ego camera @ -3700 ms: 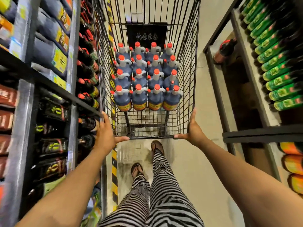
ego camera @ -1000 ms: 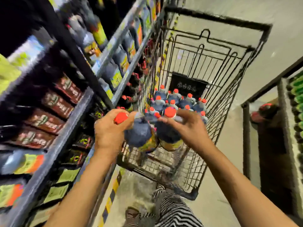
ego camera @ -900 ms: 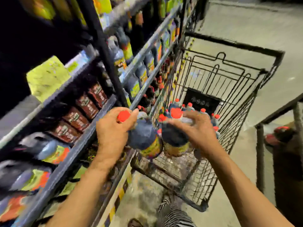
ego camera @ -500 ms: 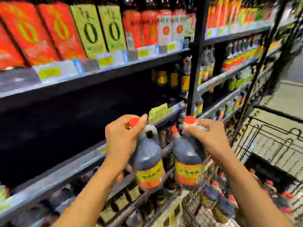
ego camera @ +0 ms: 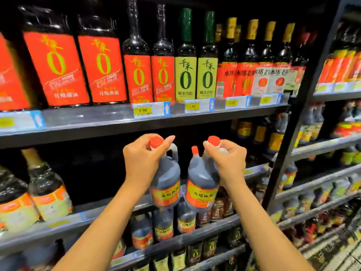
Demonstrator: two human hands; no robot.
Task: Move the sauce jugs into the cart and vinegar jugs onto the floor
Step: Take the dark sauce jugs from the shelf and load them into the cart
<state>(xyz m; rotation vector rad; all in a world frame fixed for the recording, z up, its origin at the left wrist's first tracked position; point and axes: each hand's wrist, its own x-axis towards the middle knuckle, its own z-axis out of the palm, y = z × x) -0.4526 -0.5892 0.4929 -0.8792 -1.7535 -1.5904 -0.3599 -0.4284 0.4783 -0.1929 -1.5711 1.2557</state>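
My left hand (ego camera: 143, 161) grips the neck of a dark jug (ego camera: 166, 180) with a red cap and an orange-and-yellow label. My right hand (ego camera: 227, 161) holds a matching jug (ego camera: 201, 190) by its neck and handle. Both jugs hang upright, side by side, in front of a dark, mostly bare shelf bay at chest height. Behind the right jug a third red cap (ego camera: 194, 150) shows. The cart is out of view.
A grey shelf (ego camera: 117, 122) above carries tall dark bottles with red and green labels. A lower shelf (ego camera: 195, 235) holds small dark jugs. A black upright post (ego camera: 293, 130) divides the bays at right. Large bottles (ego camera: 46, 190) stand at left.
Both hands lifted a jug each out of the cart. I turned left from the cart to the shelves, and the jugs have risen slightly in front of the bare bay.
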